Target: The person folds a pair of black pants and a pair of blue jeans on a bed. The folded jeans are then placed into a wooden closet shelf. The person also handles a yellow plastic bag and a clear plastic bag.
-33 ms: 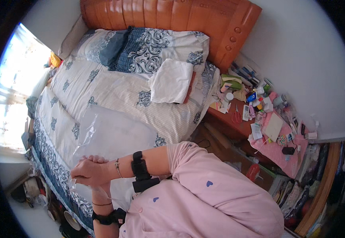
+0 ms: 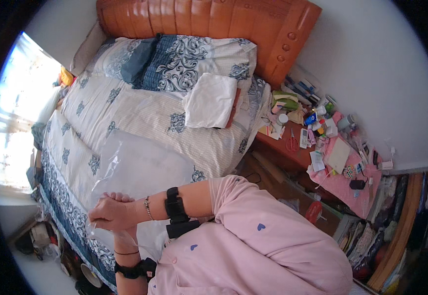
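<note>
A large clear plastic bag [image 2: 142, 162] spreads over the near left part of the bed. Its gathered edge runs to my two hands, and more of the film hangs below them beside my forearms. My right hand [image 2: 108, 215], with a beaded bracelet at the wrist, is closed in a fist on the plastic. It crosses in front of my left hand [image 2: 119, 197], whose curled fingers show just above it; the rest of that hand is hidden. Both hands are pressed together around the bunched film. Black straps circle both forearms.
A folded white cloth [image 2: 211, 101] lies on the patterned bed [image 2: 140, 110], near pillows and a brown headboard [image 2: 199, 19]. At the right, a cluttered bedside table [image 2: 273, 141] holds red scissors [image 2: 292, 142], bottles and a pink cloth [image 2: 356, 199]. A bright curtained window [image 2: 14, 118] is at the left.
The view has shifted very slightly. Both hands keep the same closed hold on the plastic bag.
</note>
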The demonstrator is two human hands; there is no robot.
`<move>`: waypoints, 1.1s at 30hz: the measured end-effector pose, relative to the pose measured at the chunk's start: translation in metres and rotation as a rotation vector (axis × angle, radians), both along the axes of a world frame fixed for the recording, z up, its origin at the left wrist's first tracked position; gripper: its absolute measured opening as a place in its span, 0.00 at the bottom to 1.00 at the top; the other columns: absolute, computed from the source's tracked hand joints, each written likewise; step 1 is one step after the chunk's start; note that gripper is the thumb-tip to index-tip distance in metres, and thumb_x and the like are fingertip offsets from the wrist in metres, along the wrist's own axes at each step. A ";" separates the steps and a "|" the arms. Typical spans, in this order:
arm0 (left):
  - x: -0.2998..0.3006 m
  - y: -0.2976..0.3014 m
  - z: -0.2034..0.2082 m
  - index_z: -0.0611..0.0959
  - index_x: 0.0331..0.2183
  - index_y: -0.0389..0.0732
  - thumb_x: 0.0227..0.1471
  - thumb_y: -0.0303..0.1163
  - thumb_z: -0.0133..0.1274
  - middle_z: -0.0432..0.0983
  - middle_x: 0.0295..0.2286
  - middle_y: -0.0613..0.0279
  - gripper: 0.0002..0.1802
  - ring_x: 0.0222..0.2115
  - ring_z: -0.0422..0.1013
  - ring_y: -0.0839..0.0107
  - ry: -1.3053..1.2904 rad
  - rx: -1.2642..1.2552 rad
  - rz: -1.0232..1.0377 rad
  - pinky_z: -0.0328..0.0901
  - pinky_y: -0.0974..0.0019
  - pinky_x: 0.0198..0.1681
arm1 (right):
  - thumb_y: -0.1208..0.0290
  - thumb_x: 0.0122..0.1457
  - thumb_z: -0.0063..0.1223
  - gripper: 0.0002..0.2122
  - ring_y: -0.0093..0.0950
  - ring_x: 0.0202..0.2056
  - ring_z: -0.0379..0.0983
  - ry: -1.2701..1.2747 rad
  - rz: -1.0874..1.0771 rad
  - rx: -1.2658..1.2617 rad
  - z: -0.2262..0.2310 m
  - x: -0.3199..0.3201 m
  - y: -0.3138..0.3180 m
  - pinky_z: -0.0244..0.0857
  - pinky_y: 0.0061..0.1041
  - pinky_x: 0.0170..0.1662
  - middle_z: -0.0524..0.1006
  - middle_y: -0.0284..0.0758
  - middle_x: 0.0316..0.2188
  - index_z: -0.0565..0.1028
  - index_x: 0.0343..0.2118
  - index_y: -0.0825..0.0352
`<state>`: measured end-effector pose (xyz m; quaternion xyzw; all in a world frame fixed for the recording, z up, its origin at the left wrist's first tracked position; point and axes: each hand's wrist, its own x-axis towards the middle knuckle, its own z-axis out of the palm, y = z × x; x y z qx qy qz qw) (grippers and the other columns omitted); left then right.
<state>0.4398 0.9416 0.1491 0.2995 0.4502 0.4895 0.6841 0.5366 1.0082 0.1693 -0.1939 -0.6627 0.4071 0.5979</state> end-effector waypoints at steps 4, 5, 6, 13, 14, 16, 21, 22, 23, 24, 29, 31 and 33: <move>0.028 0.024 0.006 0.64 0.44 0.47 0.62 0.45 0.37 0.63 0.33 0.65 0.14 0.35 0.60 0.73 -0.030 0.025 -0.063 0.54 0.68 0.43 | 0.65 0.45 0.55 0.04 0.35 0.30 0.70 -0.137 -0.080 0.102 -0.007 0.033 0.004 0.53 0.34 0.51 0.74 0.34 0.21 0.76 0.24 0.55; 0.035 0.033 0.007 0.64 0.42 0.47 0.62 0.45 0.37 0.62 0.32 0.66 0.13 0.33 0.59 0.74 -0.035 0.030 -0.087 0.54 0.69 0.41 | 0.65 0.45 0.55 0.04 0.35 0.30 0.71 -0.104 -0.063 0.122 -0.007 0.044 0.005 0.54 0.34 0.51 0.74 0.35 0.22 0.77 0.25 0.56; 0.041 0.038 0.007 0.65 0.40 0.48 0.62 0.45 0.38 0.62 0.30 0.67 0.12 0.31 0.59 0.75 -0.042 0.033 -0.103 0.54 0.70 0.39 | 0.66 0.45 0.55 0.05 0.35 0.31 0.71 -0.070 -0.040 0.145 -0.006 0.055 0.004 0.55 0.34 0.51 0.75 0.35 0.23 0.77 0.27 0.57; 0.084 0.104 -0.005 0.66 0.26 0.49 0.61 0.46 0.41 0.56 0.18 0.72 0.15 0.19 0.55 0.80 -0.189 0.035 -0.236 0.54 0.75 0.23 | 0.69 0.52 0.57 0.16 0.33 0.36 0.73 -0.126 -0.204 0.063 -0.034 0.189 -0.017 0.63 0.33 0.44 0.77 0.33 0.30 0.74 0.45 0.61; 0.072 0.122 -0.021 0.64 0.20 0.49 0.60 0.48 0.42 0.51 0.15 0.74 0.20 0.15 0.51 0.82 -0.353 0.004 -0.420 0.49 0.77 0.17 | 0.69 0.53 0.56 0.15 0.32 0.36 0.74 -0.220 -0.275 -0.143 -0.050 0.214 -0.027 0.64 0.31 0.43 0.78 0.34 0.31 0.74 0.46 0.62; 0.103 0.117 -0.012 0.60 0.17 0.50 0.60 0.48 0.42 0.46 0.13 0.75 0.23 0.12 0.44 0.83 -0.140 -0.077 -0.171 0.41 0.76 0.13 | 0.69 0.55 0.53 0.15 0.31 0.33 0.75 -0.300 -0.493 -0.329 -0.098 0.267 -0.042 0.67 0.27 0.39 0.77 0.37 0.32 0.73 0.47 0.62; 0.157 0.133 -0.007 0.60 0.17 0.51 0.60 0.48 0.42 0.45 0.12 0.76 0.23 0.11 0.42 0.83 0.104 -0.100 -0.014 0.39 0.75 0.12 | 0.66 0.56 0.51 0.14 0.32 0.30 0.76 -0.608 -0.899 -0.758 -0.169 0.426 -0.102 0.68 0.28 0.34 0.77 0.41 0.29 0.74 0.44 0.63; 0.164 0.134 -0.008 0.60 0.17 0.51 0.60 0.48 0.42 0.45 0.11 0.76 0.23 0.11 0.42 0.83 0.110 -0.083 -0.032 0.39 0.75 0.12 | 0.66 0.56 0.51 0.13 0.33 0.30 0.76 -0.664 -0.992 -0.814 -0.188 0.454 -0.111 0.68 0.29 0.34 0.78 0.41 0.29 0.74 0.43 0.64; 0.173 0.135 -0.009 0.60 0.17 0.51 0.60 0.48 0.42 0.45 0.11 0.76 0.23 0.11 0.42 0.83 0.121 -0.067 -0.052 0.39 0.75 0.12 | 0.66 0.56 0.51 0.13 0.33 0.32 0.76 -0.667 -1.084 -0.862 -0.218 0.482 -0.121 0.69 0.29 0.35 0.78 0.42 0.29 0.75 0.43 0.64; 0.182 0.136 -0.009 0.60 0.17 0.51 0.60 0.48 0.43 0.45 0.11 0.76 0.24 0.11 0.42 0.83 0.154 -0.093 -0.036 0.39 0.75 0.12 | 0.66 0.55 0.51 0.13 0.34 0.33 0.76 -0.670 -1.176 -0.909 -0.248 0.510 -0.128 0.69 0.29 0.36 0.78 0.42 0.30 0.75 0.42 0.64; 0.226 0.140 -0.022 0.58 0.14 0.51 0.59 0.50 0.43 0.45 0.11 0.75 0.26 0.10 0.43 0.83 0.282 -0.228 0.028 0.40 0.75 0.12 | 0.66 0.55 0.53 0.16 0.38 0.39 0.75 -0.461 -1.378 -1.104 -0.338 0.622 -0.116 0.68 0.32 0.42 0.78 0.44 0.36 0.73 0.42 0.71; 0.251 0.140 -0.025 0.58 0.14 0.51 0.59 0.50 0.43 0.45 0.11 0.75 0.27 0.10 0.43 0.82 0.262 -0.303 0.099 0.40 0.74 0.11 | 0.66 0.54 0.54 0.17 0.41 0.42 0.73 -0.545 -1.420 -1.160 -0.361 0.655 -0.097 0.66 0.34 0.45 0.76 0.46 0.38 0.71 0.44 0.70; 0.269 0.140 -0.029 0.58 0.13 0.51 0.59 0.50 0.43 0.44 0.10 0.75 0.27 0.10 0.42 0.82 0.244 -0.350 0.137 0.40 0.74 0.11 | 0.66 0.54 0.54 0.18 0.42 0.44 0.71 -0.637 -1.467 -1.177 -0.382 0.681 -0.078 0.65 0.35 0.47 0.75 0.47 0.40 0.71 0.45 0.69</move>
